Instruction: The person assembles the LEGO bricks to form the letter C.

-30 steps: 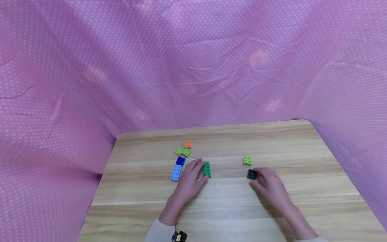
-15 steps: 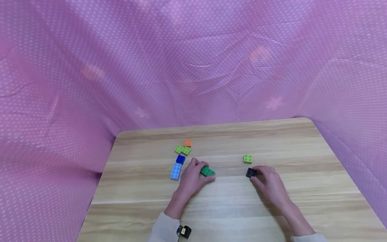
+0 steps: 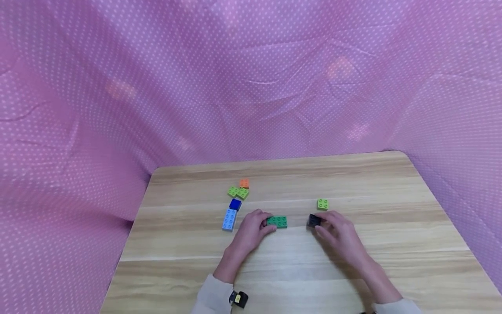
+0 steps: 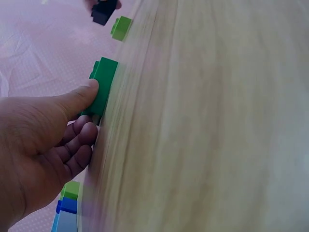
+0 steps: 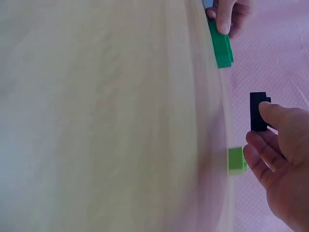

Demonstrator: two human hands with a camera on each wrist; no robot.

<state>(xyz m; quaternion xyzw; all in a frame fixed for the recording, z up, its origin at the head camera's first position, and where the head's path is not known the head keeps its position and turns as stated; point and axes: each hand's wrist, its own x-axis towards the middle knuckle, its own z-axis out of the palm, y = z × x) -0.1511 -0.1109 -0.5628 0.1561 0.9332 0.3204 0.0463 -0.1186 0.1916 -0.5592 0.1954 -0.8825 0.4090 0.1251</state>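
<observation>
In the head view my left hand (image 3: 251,232) pinches the left end of a green toy brick (image 3: 279,222), which lies sideways on the table. The left wrist view has the thumb on the near side of the green brick (image 4: 104,82), the other fingers curled below. My right hand (image 3: 342,232) holds a small black brick (image 3: 313,220) between thumb and fingers, to the right of the green one. From the right wrist, the black brick (image 5: 258,111) appears raised off the tabletop. A gap separates the two bricks.
A lime brick (image 3: 323,204) sits just beyond my right hand. Left of my left hand lie a light blue brick (image 3: 229,220), a dark blue brick (image 3: 235,204), two lime bricks (image 3: 242,193) and an orange brick (image 3: 244,183). Pink dotted cloth (image 3: 251,87) surrounds the wooden table (image 3: 290,279).
My left hand has turned the green brick from lengthwise to sideways and shifted it slightly right. The right hand has lifted the black brick and brought it left, nearer the green one.
</observation>
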